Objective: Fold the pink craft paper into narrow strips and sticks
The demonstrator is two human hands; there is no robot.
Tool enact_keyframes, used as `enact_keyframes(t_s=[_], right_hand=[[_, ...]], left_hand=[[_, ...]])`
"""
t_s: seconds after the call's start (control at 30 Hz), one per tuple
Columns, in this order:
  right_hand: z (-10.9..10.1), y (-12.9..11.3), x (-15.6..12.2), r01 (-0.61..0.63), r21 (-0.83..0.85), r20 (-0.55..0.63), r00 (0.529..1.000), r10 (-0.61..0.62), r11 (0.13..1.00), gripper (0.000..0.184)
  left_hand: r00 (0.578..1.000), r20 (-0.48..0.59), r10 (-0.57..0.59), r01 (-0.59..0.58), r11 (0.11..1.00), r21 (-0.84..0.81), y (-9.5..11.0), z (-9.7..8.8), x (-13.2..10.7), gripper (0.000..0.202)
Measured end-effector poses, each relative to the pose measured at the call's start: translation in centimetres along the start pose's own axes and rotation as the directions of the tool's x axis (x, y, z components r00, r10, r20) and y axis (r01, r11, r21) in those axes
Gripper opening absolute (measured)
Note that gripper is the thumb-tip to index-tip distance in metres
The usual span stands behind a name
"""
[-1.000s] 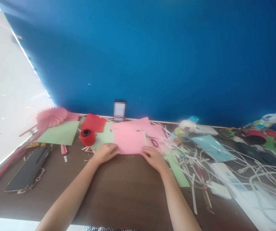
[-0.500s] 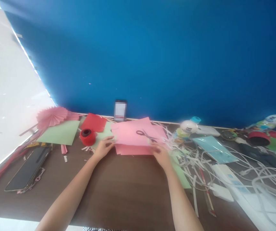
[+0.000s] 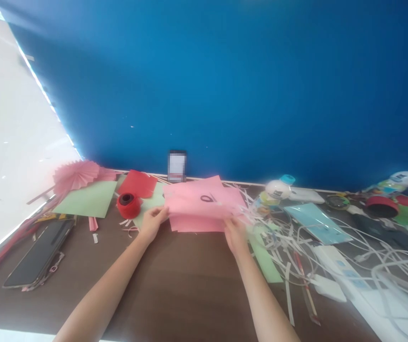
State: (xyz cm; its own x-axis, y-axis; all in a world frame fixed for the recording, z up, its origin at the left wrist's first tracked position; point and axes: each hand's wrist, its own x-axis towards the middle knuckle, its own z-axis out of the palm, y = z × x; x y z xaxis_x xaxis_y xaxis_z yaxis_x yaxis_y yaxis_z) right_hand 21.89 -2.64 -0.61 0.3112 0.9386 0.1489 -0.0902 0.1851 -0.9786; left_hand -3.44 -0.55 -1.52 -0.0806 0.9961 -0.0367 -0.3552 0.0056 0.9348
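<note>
Half a second on, scissors farther back atop pink sheet.

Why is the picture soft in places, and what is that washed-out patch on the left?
Head view: the right hand is smeared by motion blur at the pink paper; the left hand is sharper; the white area at left is overexposed; the propped phone is pixelated.

Paper stack lies mid-desk, scissors on top. Tape roll just left of it; flat phone far left (near the desk edge). Upright phone behind the stack. Loose strips to its right.
</note>
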Motion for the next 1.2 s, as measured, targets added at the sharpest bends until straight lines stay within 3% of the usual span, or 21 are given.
enact_keyframes(t_s=[0.2,0.33,0.43,0.6,0.83,1.2], right_hand=[[0.6,0.3,-0.2,-0.029,0.109,-0.13,0.991,0.043,0.994,0.015],[0.5,0.5,-0.1,0.04,0.112,-0.112,0.993,-0.027,0.993,0.036],[0.5,0.7,-0.2,0.061,0.037,-0.071,0.996,-0.059,0.997,0.035],[0.4,1.1,-0.4,0.027,-0.054,-0.157,0.987,-0.035,0.998,0.023],[0.7,1.3,-0.3,0.01,-0.005,-0.233,0.973,-0.011,1.0,0.026],[0.8,0.9,-0.4,-0.013,-0.054,-0.268,0.964,-0.002,0.998,0.026]], left_hand=[[0.99,-0.08,0.112,-0.116,0.992,-0.047,-0.5,0.2,-0.2,0.028],[0.996,0.0,0.094,-0.094,0.993,-0.069,-0.1,0.6,-0.5,0.046],[0.996,0.063,0.066,-0.07,0.996,0.057,0.2,0.8,-0.7,0.039],[0.995,-0.06,0.079,-0.063,0.971,0.229,-0.1,0.4,-0.6,0.033],[0.98,-0.125,0.152,-0.105,0.94,0.326,-0.9,-0.1,-0.1,0.034],[0.952,-0.116,0.285,-0.212,0.881,0.423,-0.4,0.2,-0.4,0.029]])
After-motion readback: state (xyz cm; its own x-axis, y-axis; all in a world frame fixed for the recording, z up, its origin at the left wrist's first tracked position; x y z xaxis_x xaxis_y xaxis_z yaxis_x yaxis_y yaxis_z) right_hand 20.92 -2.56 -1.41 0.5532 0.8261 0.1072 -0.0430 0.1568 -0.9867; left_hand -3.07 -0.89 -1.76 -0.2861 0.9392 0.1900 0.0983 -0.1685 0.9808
